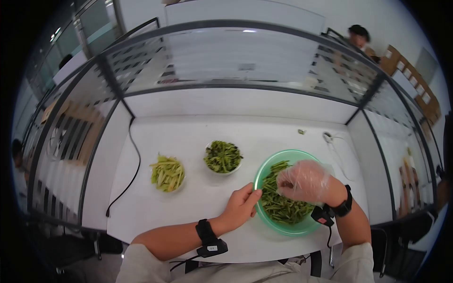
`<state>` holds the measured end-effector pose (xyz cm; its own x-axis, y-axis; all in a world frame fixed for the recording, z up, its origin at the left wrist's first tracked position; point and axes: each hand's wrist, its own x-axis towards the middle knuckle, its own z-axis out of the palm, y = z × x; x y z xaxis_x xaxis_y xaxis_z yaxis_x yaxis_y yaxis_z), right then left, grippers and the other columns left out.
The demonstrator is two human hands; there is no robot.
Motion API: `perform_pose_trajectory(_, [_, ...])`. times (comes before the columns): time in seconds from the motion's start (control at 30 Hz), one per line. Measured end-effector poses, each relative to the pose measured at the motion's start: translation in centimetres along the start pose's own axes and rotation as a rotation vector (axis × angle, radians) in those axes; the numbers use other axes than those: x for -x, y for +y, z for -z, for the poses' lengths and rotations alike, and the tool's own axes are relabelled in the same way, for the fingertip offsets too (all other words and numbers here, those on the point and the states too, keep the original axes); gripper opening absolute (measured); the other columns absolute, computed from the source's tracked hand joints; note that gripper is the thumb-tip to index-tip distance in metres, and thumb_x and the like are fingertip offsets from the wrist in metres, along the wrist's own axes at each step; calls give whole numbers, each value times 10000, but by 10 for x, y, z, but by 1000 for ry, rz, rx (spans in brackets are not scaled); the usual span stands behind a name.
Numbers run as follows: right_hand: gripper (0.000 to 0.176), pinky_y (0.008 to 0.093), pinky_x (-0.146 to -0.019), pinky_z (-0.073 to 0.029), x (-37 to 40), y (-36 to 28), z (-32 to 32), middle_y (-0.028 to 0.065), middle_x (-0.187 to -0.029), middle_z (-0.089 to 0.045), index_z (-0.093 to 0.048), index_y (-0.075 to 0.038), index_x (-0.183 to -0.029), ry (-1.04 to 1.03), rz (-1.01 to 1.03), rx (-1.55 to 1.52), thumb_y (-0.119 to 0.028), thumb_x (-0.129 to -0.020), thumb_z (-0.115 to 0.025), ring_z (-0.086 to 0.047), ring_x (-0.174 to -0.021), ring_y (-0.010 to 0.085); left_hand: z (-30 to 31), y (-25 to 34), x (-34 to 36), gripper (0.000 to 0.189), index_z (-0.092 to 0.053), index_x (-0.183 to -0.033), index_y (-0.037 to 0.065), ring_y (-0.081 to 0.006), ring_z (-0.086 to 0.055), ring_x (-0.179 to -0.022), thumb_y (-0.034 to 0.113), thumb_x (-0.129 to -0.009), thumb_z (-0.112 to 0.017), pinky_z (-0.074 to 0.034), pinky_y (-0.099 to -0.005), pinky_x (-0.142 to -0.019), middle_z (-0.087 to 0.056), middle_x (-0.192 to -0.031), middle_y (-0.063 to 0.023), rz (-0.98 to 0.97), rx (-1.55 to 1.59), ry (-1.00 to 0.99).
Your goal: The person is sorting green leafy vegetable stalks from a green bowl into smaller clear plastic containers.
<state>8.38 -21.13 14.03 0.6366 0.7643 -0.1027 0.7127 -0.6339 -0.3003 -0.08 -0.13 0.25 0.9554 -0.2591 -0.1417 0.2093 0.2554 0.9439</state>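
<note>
My left hand (240, 205) is closed on the near-left rim of a green plastic bowl (263, 220), thumb on top of the edge. Chopped green stalks (289, 209) and leaves fill the bowl. Over them is my right hand (306, 181), in a clear plastic glove, its fingers curled together near the middle of the bowl; whatever lies inside the fingers is hidden. Left of the bowl stand a small clear tub of dark leafy greens (222, 156) and another of pale green cut stalks (167, 173).
A white table (207, 245) is enclosed by low panels and a dark frame (240, 87). One black cable (137, 162) runs down its left side; a white cord (340, 153) lies at the right. A green scrap (302, 131) sits near the back. Other people are beyond the frame.
</note>
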Motion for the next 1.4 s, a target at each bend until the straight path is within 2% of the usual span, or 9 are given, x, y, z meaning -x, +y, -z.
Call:
perform_pose_trajectory(0.2, [174, 426, -705, -553, 17, 1, 19, 114, -824, -755, -793, -109, -935, -132, -36, 50, -266, -862, -773, -710, -751, 329, -1, 0, 0, 315, -553, -943, 41, -66, -515, -549, 299, -1124, -571, -399, -277, -504, -491, -680, 16, -18, -51, 82])
perform_pose_trajectory(0.3, [165, 404, -711, -554, 31, -1, 15, 108, -822, -749, -790, -81, -942, -132, -68, 2, -211, -841, -791, -714, -747, 293, 1, -3, -3, 305, -559, -954, 117, -45, -485, -557, 368, -1127, -549, -405, -226, -509, -489, -687, 47, -4, -2, 49])
perform_pose_trajectory(0.5, [110, 381, -656, -544, 67, -22, -7, 103, -796, -738, -779, -53, -871, -101, -222, -83, -54, -767, -815, -706, -704, 282, 0, 0, -5, 353, -639, -1053, 86, -55, -467, -556, 405, -1133, -508, -403, -229, -519, -491, -672, 45, -4, 3, 23])
perform_pose_trajectory(0.6, [105, 391, -657, -543, 72, -23, -19, 106, -794, -738, -780, -56, -858, -36, -210, -70, -114, -779, -820, -702, -706, 302, -4, 3, -6, 381, -531, -873, 89, -54, -435, -509, 366, -1133, -536, -410, -253, -491, -425, -641, 41, -4, 44, 51])
perform_pose_trajectory(0.87, [243, 436, -701, -539, 45, -27, -45, 122, -806, -722, -774, -52, -927, -116, -194, -29, -261, -809, -811, -692, -748, 331, -5, 3, -4, 366, -574, -922, 82, -52, -452, -509, 377, -1134, -530, -396, -245, -476, -499, -674, 32, 2, 42, 60])
perform_pose_trajectory(0.9, [275, 458, -735, -571, 40, -28, -48, 181, -802, -711, -774, -39, -930, -116, -202, -55, -287, -812, -787, -699, -795, 392, -3, 2, -4, 363, -603, -966, 78, -52, -455, -517, 389, -1135, -523, -400, -241, -479, -529, -691, 30, 6, 27, 46])
perform_pose_trajectory(1.13, [213, 485, -710, -565, 25, -35, -47, 200, -818, -716, -745, -22, -912, -246, -279, 61, -212, -817, -743, -701, -777, 401, -3, 5, -3, 367, -568, -928, 74, -58, -485, -498, 372, -1139, -524, -375, -234, -467, -522, -712, 21, 19, 14, 49])
perform_pose_trajectory(1.23, [177, 428, -675, -553, 35, -18, -46, 180, -779, -699, -723, -9, -917, -97, -157, -236, -164, -829, -726, -690, -707, 334, -2, 3, -3, 365, -616, -1017, 68, -52, -483, -524, 391, -1143, -502, -409, -225, -490, -596, -755, 12, 28, -4, 30])
perform_pose_trajectory(1.4, [64, 252, -645, -496, 44, 6, -33, 14, -825, -677, -652, -33, -939, 180, -367, -796, 1, -890, -676, -612, -710, 93, 0, 3, -4, 344, -622, -1039, 72, -51, -485, -540, 375, -1144, -497, -416, -228, -503, -602, -768, 15, 35, -18, 28])
